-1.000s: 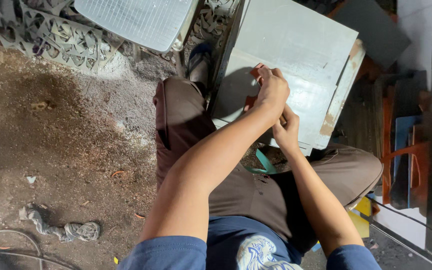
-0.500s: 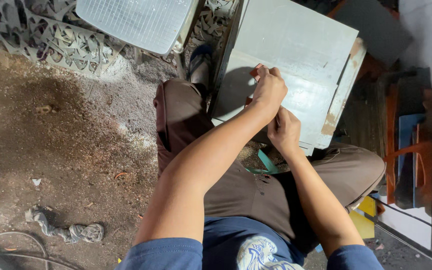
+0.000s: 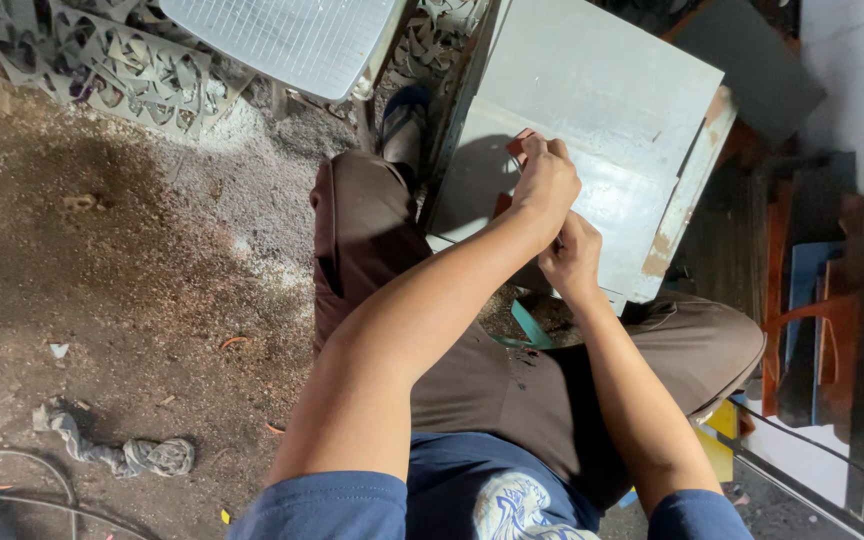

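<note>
Two hands work close together over a pale grey board (image 3: 592, 110) that leans against the person's knees. The left hand (image 3: 544, 185) is curled in a narrow grip on a small reddish-brown piece (image 3: 519, 146) pressed against the board's face. The right hand (image 3: 574, 258) sits just below, touching the left; its fingers are folded, but what they hold is hidden. A teal strip (image 3: 532, 325) lies on the brown trousers (image 3: 372, 230). A crumpled rag (image 3: 142, 455) lies on the dusty floor (image 3: 102, 280), well apart.
</note>
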